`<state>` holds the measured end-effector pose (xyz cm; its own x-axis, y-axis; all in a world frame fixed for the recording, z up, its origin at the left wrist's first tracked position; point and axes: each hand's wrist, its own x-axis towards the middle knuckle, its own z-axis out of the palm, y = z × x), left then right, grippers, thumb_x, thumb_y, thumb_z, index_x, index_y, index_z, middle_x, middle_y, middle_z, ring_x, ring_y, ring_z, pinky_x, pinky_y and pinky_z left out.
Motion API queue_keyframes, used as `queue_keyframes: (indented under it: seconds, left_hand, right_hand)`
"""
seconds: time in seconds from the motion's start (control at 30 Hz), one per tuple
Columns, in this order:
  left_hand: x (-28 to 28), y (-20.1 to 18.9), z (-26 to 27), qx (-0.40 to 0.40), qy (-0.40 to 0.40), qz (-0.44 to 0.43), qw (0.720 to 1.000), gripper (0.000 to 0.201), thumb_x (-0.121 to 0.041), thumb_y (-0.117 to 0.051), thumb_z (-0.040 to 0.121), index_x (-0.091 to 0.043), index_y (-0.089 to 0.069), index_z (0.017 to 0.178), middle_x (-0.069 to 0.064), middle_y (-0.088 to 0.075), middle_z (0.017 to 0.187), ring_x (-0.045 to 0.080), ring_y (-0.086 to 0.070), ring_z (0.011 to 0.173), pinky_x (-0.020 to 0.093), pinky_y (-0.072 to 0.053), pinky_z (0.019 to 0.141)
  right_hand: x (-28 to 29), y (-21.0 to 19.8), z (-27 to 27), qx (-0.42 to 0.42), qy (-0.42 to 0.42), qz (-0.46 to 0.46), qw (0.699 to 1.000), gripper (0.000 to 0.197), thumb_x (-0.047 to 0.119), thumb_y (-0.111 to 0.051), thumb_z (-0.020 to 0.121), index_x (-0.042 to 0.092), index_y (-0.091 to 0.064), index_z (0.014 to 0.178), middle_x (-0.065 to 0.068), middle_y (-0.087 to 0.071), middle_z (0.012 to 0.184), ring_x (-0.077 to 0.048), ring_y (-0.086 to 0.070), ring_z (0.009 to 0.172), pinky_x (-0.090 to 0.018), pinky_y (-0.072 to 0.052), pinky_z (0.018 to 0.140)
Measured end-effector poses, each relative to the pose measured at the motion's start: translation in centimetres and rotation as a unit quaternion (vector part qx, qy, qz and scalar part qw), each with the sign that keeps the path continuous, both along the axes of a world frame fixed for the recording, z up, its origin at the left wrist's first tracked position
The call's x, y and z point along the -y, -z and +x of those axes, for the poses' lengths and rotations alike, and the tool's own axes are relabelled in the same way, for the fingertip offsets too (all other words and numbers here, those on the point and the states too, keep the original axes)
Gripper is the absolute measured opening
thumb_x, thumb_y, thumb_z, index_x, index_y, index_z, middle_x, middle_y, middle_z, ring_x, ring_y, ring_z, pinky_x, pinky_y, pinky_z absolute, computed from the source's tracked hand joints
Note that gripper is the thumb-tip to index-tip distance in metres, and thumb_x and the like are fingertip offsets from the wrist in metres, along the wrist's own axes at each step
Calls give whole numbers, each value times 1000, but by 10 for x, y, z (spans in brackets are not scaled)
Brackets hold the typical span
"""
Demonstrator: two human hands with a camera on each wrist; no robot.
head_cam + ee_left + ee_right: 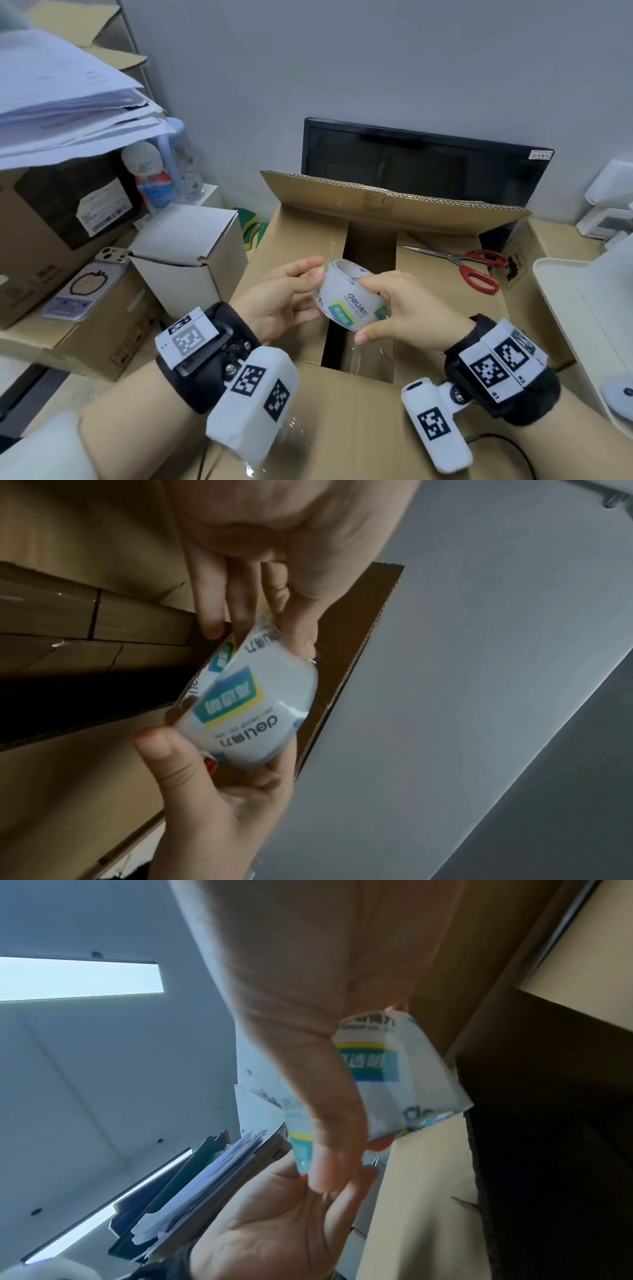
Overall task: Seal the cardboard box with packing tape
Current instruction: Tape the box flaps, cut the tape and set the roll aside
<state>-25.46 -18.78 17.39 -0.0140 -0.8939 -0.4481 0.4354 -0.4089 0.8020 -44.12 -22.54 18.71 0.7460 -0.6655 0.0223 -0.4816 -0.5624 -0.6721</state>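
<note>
A roll of clear packing tape (349, 298) with a white, blue and green printed core is held over the open cardboard box (301, 233). My left hand (291, 298) grips its left side, fingers on the upper rim. My right hand (397, 305) pinches the right side, fingers on top and thumb beneath. The left wrist view shows the tape roll (253, 702) between both hands. In the right wrist view the tape roll (404, 1080) is partly hidden behind my right thumb. The box's far flap (394, 202) stands up, the near flap (342, 411) lies toward me, and a dark gap separates the two inner flaps.
Red-handled scissors (476, 267) lie on the right inner flap. A black monitor (424, 161) stands behind the box. On the left are a small white box (191, 246), a phone (85, 291), brown cartons and a paper stack (61, 102). A white tray (582, 308) sits at the right.
</note>
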Motion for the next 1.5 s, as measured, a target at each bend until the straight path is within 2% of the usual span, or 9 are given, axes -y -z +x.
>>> queue_keyframes:
  seconds: [0.13, 0.27, 0.4, 0.53, 0.63, 0.8, 1.0, 1.33, 1.5]
  left_hand:
    - [2, -1, 6, 36, 31, -1, 999, 13, -9, -60, 85, -19, -63, 93, 0, -69, 74, 13, -68, 57, 30, -60, 58]
    - [5, -2, 13, 95, 57, 7, 994, 7, -13, -61, 86, -19, -61, 89, 2, -70, 73, 18, -68, 64, 32, -58, 66]
    - [9, -6, 18, 222, 66, -26, 972, 7, -20, -58, 91, -19, -60, 85, -1, -65, 80, 9, -65, 55, 20, -55, 53]
    - [15, -5, 22, 314, 70, -56, 945, 16, -19, -54, 93, -20, -58, 78, -4, -60, 75, 4, -60, 61, 19, -50, 59]
    - [18, -3, 24, 354, 79, -65, 930, 21, -14, -53, 93, -16, -57, 74, 0, -57, 72, 9, -54, 67, 23, -47, 62]
    - [18, 1, 26, 302, 99, -41, 947, 22, -8, -49, 95, -9, -55, 73, 6, -54, 57, 9, -53, 40, 16, -49, 46]
    - [19, 6, 28, 250, 100, -28, 963, 23, -1, -48, 93, -4, -53, 71, 7, -48, 59, 6, -51, 37, 16, -50, 46]
    - [16, 7, 46, 258, 83, 12, 962, 14, -2, -50, 93, -4, -55, 80, 7, -51, 64, 12, -52, 54, 19, -53, 48]
    - [15, 7, 53, 281, 69, 19, 957, 10, -4, -56, 90, -4, -58, 80, 4, -57, 51, 11, -54, 48, 20, -53, 49]
  right_hand:
    - [-2, -6, 2, -44, -2, -38, 998, 54, 27, -85, 62, 28, -31, 56, 6, -38, 63, -9, -38, 69, -16, -27, 60]
    - [-2, -12, 4, -78, 7, -17, 997, 45, 28, -83, 63, 17, -40, 63, -15, -59, 89, -25, -45, 106, -25, -33, 78]
    - [2, -12, 10, -57, 4, -29, 998, 47, 30, -86, 60, 25, -39, 59, 6, -45, 65, -4, -43, 65, -19, -30, 54]
    - [8, -11, 13, -50, 21, -43, 998, 41, 35, -86, 57, 26, -46, 61, 9, -45, 65, -2, -41, 61, -18, -27, 53]
    - [9, -6, 16, 11, 55, 31, 998, 31, 47, -73, 60, 21, -58, 68, 5, -56, 66, -5, -47, 59, -22, -35, 55]
    - [14, 6, 23, 122, 109, 170, 972, 28, 46, -65, 75, 22, -58, 61, 9, -59, 60, -4, -52, 55, -16, -38, 53]
    - [15, 17, 13, 131, 149, 268, 943, 32, 34, -60, 84, 12, -55, 61, 5, -56, 51, -6, -48, 47, -14, -36, 48]
    - [29, 33, 13, -22, 214, 186, 959, 52, 42, -65, 82, 18, -40, 43, 9, -36, 34, -4, -33, 34, -14, -26, 40]
    - [34, 43, 26, -91, 214, 176, 956, 55, 48, -63, 81, 18, -38, 42, 7, -34, 39, -13, -33, 45, -26, -26, 51]
